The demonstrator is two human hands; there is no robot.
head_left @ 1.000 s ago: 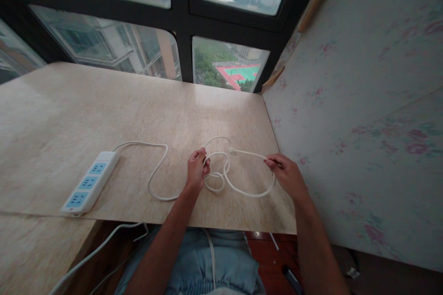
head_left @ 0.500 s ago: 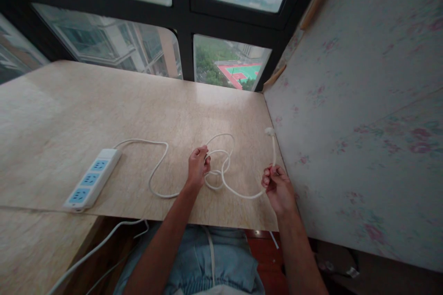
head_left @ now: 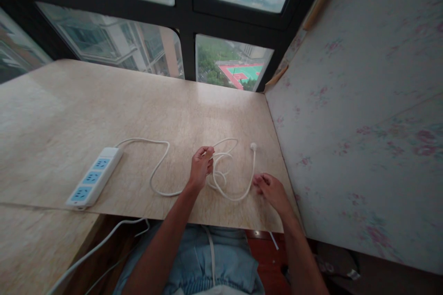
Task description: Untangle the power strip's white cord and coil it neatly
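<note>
Cord (head_left: 236, 199) curls across the frame's lower centre, left hand (head_left: 201, 167) clamping it, right hand (head_left: 272, 191) beside it, grip apart.

No text, label, brand, number or sign can be read anywhere in view.

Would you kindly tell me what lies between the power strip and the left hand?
In the head view, the white cord running from the power strip lies bent across the tabletop there.
</note>
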